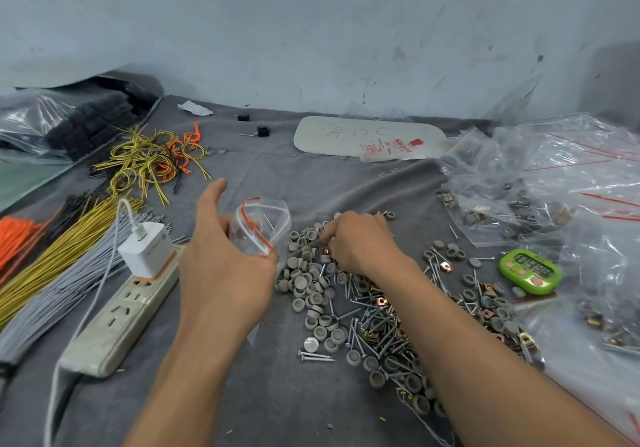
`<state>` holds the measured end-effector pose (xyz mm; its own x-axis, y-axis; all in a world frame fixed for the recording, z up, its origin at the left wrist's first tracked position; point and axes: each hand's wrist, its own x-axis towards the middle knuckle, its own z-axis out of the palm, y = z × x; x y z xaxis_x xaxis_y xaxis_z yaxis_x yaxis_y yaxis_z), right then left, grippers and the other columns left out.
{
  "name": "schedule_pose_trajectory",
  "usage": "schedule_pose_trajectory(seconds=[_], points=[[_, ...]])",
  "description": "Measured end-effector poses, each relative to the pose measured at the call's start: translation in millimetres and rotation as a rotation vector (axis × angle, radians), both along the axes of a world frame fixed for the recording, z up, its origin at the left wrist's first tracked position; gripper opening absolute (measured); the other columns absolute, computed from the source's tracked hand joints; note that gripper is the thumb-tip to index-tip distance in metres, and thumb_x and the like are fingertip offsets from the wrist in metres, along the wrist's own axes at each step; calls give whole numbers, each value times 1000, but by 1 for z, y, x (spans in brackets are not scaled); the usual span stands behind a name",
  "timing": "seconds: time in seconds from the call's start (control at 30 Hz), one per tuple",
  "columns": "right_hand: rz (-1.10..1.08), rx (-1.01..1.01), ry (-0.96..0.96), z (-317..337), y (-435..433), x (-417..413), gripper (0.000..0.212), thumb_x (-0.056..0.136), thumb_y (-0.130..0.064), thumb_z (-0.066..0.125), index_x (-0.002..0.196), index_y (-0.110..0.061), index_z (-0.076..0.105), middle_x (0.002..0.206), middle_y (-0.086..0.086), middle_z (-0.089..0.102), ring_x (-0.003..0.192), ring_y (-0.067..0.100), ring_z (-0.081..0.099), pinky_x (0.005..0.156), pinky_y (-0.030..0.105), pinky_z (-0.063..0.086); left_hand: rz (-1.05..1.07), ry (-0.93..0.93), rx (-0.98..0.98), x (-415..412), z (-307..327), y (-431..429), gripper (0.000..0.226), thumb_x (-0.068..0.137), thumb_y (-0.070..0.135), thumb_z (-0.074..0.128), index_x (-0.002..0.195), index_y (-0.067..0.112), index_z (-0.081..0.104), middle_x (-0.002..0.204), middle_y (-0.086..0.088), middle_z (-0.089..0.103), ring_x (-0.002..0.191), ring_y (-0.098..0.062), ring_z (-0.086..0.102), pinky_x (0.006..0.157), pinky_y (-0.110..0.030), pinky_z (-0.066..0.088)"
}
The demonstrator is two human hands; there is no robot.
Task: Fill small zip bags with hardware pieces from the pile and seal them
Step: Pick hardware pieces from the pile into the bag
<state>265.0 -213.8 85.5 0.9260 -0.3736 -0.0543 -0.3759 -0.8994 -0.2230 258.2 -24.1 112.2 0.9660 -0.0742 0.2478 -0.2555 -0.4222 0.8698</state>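
My left hand (pixel 221 259) holds a small clear zip bag (pixel 261 223) with a red seal strip, its mouth held open just left of the pile. The pile of hardware (pixel 349 304) lies on the grey cloth: grey round caps, screws and copper-coloured clips. My right hand (pixel 360 242) rests on the far part of the pile with its fingers curled down, pinching small pieces; what exactly sits in the fingertips is hidden.
A white power strip (pixel 121 315) with a charger (pixel 145 249) lies to the left, beside bundles of yellow, grey and orange wires (pixel 52 263). A green timer (pixel 530 271) and clear bags of parts (pixel 540 186) fill the right side. A stack of flat bags (pixel 367 138) lies at the back.
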Motion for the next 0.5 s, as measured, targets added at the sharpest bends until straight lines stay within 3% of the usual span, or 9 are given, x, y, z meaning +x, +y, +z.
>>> schedule_pose_trajectory(seconds=[0.17, 0.3, 0.4, 0.5], points=[[24, -41, -42, -5, 0, 0, 14, 97, -33, 65, 105, -38, 76, 116, -4, 70, 115, 25, 61, 110, 42, 31, 1, -3, 5, 0, -2, 0, 81, 90, 22, 72, 150, 50, 24, 93, 23, 62, 81, 34, 42, 66, -27, 40], [16, -95, -85, -7, 7, -3, 18, 92, -20, 64, 91, -36, 74, 95, -8, 71, 99, 21, 63, 103, 39, 33, 1, 6, 13, -2, -1, 1, 82, 89, 21, 72, 149, 52, 25, 98, 24, 62, 87, 13, 55, 77, -40, 51], [-20, 148, -205, -2, 2, -14, 13, 95, -23, 64, 87, -32, 71, 82, -11, 69, 89, 16, 58, 102, 38, 38, -9, 18, 7, -3, 1, 1, 82, 88, 21, 72, 147, 53, 26, 98, 23, 64, 91, 5, 56, 86, -47, 53], [1, 372, -253, 10, -10, -41, 12, 98, -20, 62, 88, -27, 63, 90, -8, 69, 84, 14, 63, 76, 32, 51, -25, 35, 6, -4, 2, 0, 86, 83, 16, 73, 146, 54, 27, 101, 20, 64, 91, -5, 61, 82, -49, 55]])
